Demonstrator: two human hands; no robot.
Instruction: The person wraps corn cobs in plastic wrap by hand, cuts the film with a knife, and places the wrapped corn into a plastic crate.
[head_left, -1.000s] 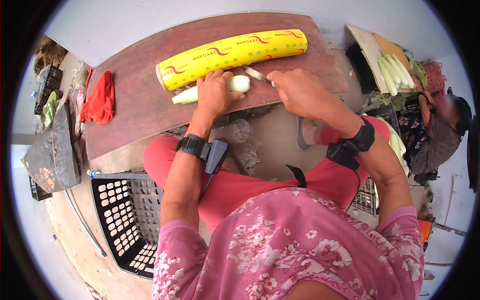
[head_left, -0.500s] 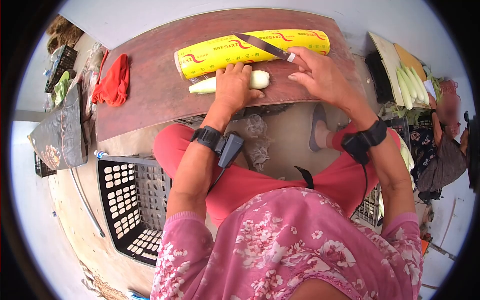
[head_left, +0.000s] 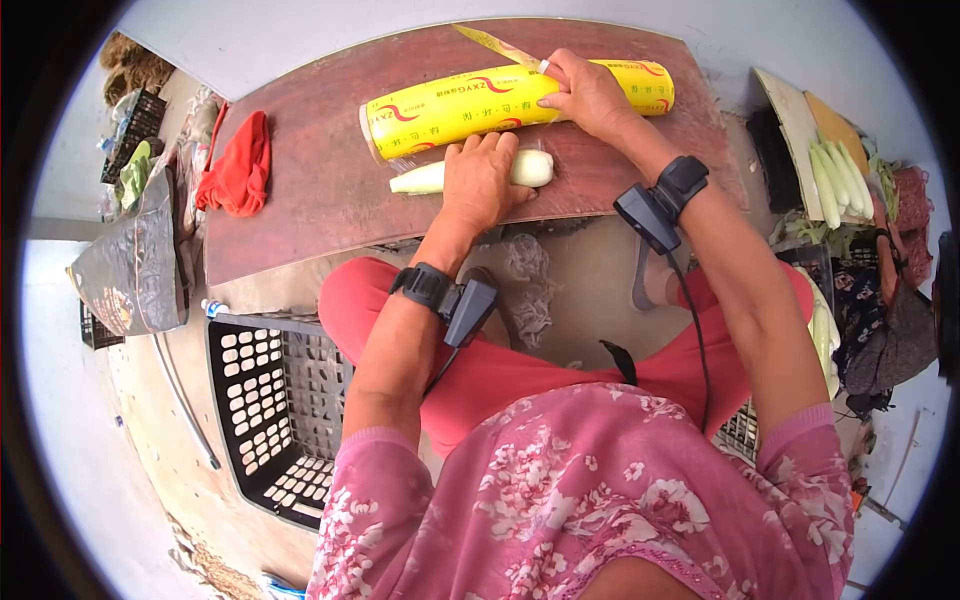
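My left hand (head_left: 481,180) is wrapped over a pale green vegetable (head_left: 535,168) lying on the dark red table (head_left: 320,180), with clear film around it. Just behind lies a large roll with yellow printed wrapping (head_left: 440,110). In my right hand (head_left: 590,95) is a knife (head_left: 498,46), gripped by its handle. Its blade points left and away, over the back edge of the roll, and looks yellow from reflection. My right fingers are close to the top of the roll; whether they touch it I cannot tell.
A red cloth (head_left: 240,165) lies at the table's left. Below it a black crate (head_left: 250,400) stands on the floor. On the right, several pale vegetables (head_left: 838,182) rest on a board, near a seated person (head_left: 885,320).
My right hand has moved left and away from me with the knife, from the table's front part to over the roll. My left hand still holds the vegetable.
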